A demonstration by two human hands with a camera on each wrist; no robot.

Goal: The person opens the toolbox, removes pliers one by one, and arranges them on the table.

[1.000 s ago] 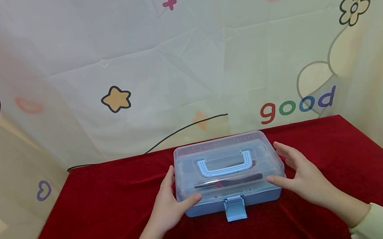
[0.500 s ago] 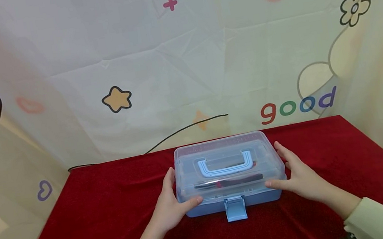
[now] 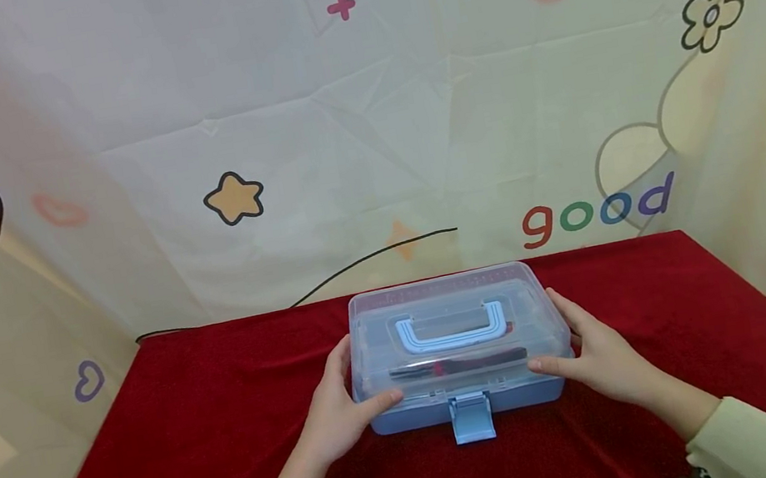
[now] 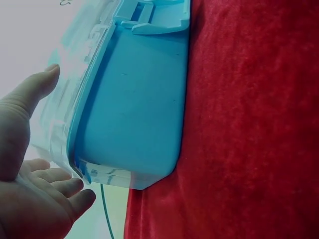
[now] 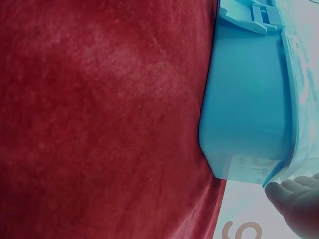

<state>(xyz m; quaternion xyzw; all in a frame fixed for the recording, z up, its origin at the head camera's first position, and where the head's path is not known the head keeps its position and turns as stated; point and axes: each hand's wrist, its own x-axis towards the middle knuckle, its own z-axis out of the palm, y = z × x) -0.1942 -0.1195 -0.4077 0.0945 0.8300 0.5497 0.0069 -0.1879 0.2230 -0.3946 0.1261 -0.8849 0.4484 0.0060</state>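
A storage box with a blue base and a clear lid rests on red cloth. The lid lies on the base, and a light-blue carry handle lies folded on top. In front, the blue latch hangs away from the lid. My left hand is at the lid's left side, thumb over the front corner, its extended fingers at the edge in the left wrist view. On the other side, my right hand mirrors it, with fingertips right at the lid's rim. A long dark item shows through the lid.
Red cloth covers the table around the box. Close behind the table hangs a pale printed curtain, which continues along both sides. The box stands near the table's back edge.
My right hand has moved slightly left against the box, its thumb now further over the lid's front corner. The left hand has hardly shifted, and the box has stayed in place.
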